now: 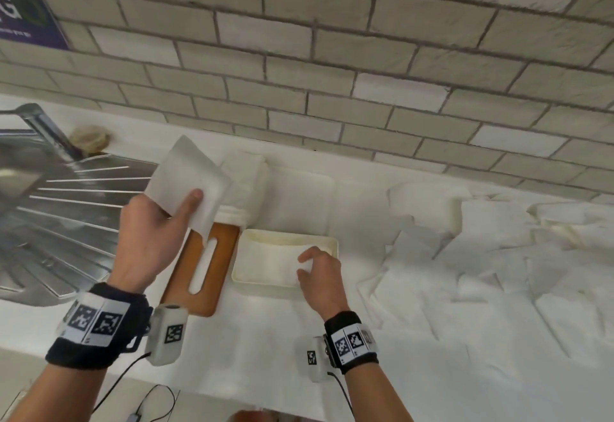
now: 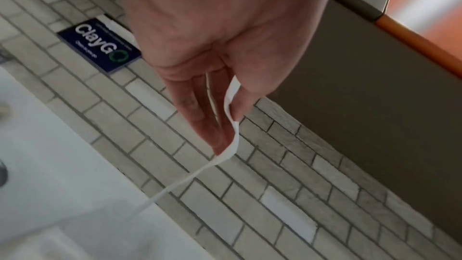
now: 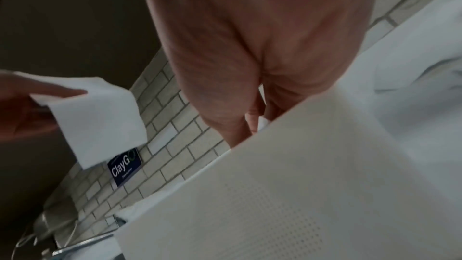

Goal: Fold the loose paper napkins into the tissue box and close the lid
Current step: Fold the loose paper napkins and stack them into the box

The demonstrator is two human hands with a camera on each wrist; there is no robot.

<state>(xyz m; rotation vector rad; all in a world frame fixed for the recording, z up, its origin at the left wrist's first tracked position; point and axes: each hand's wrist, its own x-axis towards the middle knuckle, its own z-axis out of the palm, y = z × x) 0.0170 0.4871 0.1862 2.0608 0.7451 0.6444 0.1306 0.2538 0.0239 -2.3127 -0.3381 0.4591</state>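
The white table (image 1: 259, 348) is carrying loose napkins (image 1: 518, 255) sprawling to the right. The cream tissue box (image 1: 334, 242) is sitting open at centre, holding folded napkins, and the right hand (image 1: 320, 277) is pinching the top one inside. Its wooden lid (image 1: 219, 255) is lying just left. The left hand (image 1: 149, 238) is gripping a folded napkin (image 1: 191, 185) above the lid.
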